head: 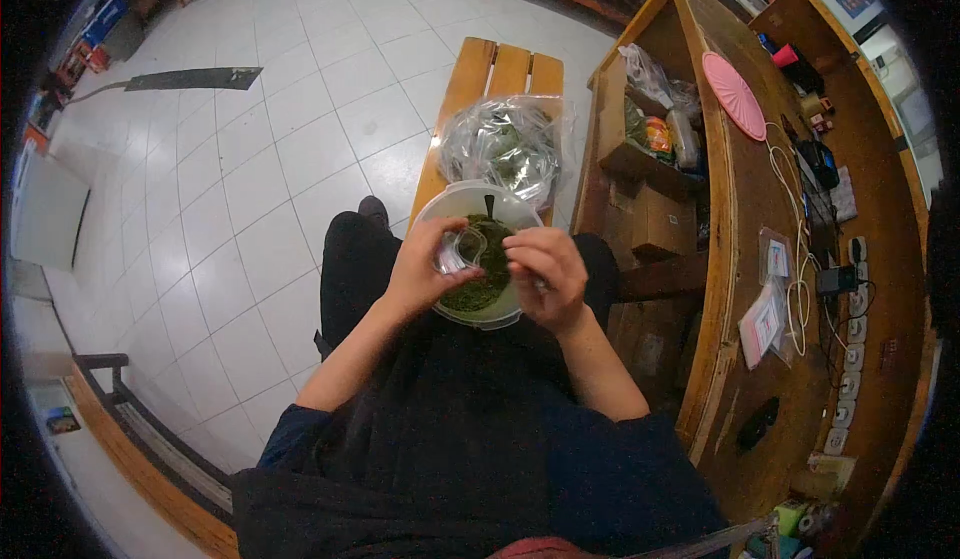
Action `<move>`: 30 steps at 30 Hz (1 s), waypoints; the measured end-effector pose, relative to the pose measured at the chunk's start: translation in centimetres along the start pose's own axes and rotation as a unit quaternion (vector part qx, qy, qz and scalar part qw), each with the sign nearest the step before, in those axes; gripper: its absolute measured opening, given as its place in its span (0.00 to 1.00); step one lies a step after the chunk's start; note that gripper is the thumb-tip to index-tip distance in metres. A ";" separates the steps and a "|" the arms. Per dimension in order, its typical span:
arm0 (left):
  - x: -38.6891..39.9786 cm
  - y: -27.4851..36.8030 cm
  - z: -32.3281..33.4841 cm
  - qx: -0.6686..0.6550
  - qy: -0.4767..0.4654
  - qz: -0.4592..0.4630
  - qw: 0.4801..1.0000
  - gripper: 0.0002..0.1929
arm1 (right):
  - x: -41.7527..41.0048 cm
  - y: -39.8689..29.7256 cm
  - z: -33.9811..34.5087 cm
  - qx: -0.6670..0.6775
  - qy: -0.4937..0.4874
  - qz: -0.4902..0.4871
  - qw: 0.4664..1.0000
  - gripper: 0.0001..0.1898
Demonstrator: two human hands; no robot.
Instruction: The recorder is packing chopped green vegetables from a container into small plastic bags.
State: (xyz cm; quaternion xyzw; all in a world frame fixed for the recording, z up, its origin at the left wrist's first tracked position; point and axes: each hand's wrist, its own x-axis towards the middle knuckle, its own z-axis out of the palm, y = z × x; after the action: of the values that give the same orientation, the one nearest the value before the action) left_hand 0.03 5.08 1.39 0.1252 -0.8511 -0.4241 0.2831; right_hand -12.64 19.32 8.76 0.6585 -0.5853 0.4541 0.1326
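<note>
A round translucent plastic tub point(504, 320) stands in front of me between my knees. It holds a dark green, finely chopped or ground plant material point(480, 298). A dark handle point(490, 205), perhaps of a spoon, stands up from the far side of it. Over the tub, my left hand point(420, 268) grips a small clear plastic container point(459, 253) with a curved rim. Its contents cannot be made out. My right hand point(549, 274) is just right of it, fingers curled and fingertips close together; whether they pinch something is hidden.
A clear plastic bag point(502, 143) with green contents lies on a slatted wooden bench point(471, 71) beyond the tub. At right, a wooden desk point(727, 416) carries a pink lid point(733, 95), cables, small packets point(763, 325) and a power strip point(847, 386). Cardboard boxes point(664, 218) fill its shelves.
</note>
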 end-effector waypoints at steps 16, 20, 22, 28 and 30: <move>-0.4 -1.8 -1.4 -0.077 0.014 -0.074 0.994 0.09 | -3.1 1.4 4.5 0.152 -0.045 0.314 0.936 0.13; 0.1 -1.4 -2.4 -0.038 0.024 0.013 0.999 0.06 | -2.0 0.8 3.9 0.119 -0.078 0.371 0.918 0.13; 0.3 -0.9 -2.5 -0.004 0.020 0.047 0.999 0.06 | -2.0 1.7 4.4 0.083 -0.085 0.267 0.956 0.09; 0.9 0.7 -3.2 0.068 -0.004 0.065 0.996 0.04 | -1.9 1.9 5.3 0.010 -0.148 0.260 0.954 0.07; 0.7 0.6 -3.3 0.074 0.002 0.055 0.996 0.04 | -1.3 2.0 5.3 -0.025 -0.187 0.313 0.931 0.08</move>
State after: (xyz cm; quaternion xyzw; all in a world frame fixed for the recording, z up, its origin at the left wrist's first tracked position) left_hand 1.43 2.93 3.72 0.0997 -0.8853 -0.3434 0.2973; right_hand -11.91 15.93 4.14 0.5118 -0.7868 0.3264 -0.1116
